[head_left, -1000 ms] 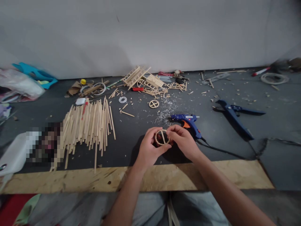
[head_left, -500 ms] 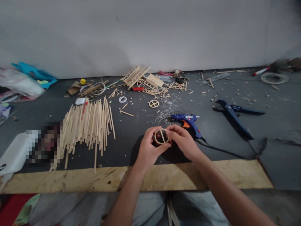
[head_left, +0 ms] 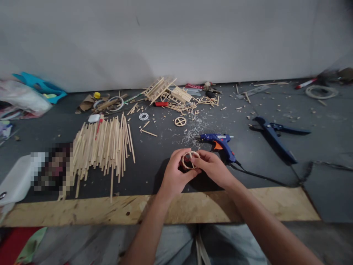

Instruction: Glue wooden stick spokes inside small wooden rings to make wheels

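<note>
Near the table's front edge, my left hand [head_left: 176, 171] grips the left side of a small wooden wheel [head_left: 184, 166], a round rim with a stick across its middle. My right hand [head_left: 212, 165] closes on the wheel from the right, its thumb or finger over the crosspiece and hiding part of it. Just beyond my right hand lies a blue glue gun [head_left: 219, 139] with an orange trigger. A finished-looking wooden wheel [head_left: 180, 122] with crossed spokes lies flat farther back, and a white perforated ring [head_left: 143, 116] is to its left.
Many thin wooden sticks [head_left: 106, 147] lie in a pile on the left. Blue cutters [head_left: 275, 138] rest at the right, near the glue gun's cord [head_left: 261, 178]. Wooden models [head_left: 165, 90] stand at the back amid scraps. A white power bank-like object [head_left: 16, 176] lies far left.
My right hand has shifted slightly left, its fingertips now reaching farther over the wheel's crosspiece. My left hand keeps its hold almost unmoved.
</note>
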A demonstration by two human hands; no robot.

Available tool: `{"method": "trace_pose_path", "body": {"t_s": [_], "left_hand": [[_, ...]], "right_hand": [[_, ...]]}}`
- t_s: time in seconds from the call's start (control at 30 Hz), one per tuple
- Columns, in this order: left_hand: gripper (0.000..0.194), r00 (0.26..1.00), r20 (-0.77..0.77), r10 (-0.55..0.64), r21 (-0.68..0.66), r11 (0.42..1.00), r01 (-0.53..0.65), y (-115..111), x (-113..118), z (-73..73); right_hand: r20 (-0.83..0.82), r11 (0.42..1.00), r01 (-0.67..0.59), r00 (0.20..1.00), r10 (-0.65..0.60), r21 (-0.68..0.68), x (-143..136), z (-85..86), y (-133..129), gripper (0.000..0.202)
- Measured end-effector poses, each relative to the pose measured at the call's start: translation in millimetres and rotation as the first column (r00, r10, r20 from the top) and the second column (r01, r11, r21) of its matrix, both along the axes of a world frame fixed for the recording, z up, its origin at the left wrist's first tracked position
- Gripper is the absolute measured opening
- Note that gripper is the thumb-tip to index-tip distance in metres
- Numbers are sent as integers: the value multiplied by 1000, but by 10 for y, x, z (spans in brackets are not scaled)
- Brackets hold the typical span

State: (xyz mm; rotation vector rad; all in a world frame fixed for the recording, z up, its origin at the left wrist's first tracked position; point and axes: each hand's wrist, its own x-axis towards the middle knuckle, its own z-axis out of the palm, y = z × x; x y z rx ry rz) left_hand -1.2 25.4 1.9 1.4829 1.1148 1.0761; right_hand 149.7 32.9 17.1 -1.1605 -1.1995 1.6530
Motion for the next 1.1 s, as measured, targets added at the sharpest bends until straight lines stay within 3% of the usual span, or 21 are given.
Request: {"method": "trace_pose_path", "body": {"t_s": [1.1], "left_hand": [[55, 1000, -12, -20, 47, 999, 20, 10, -5, -30]], "right_hand": [[-14, 1000, 6, 1000, -6, 2, -13, -18, -5, 23]]}}
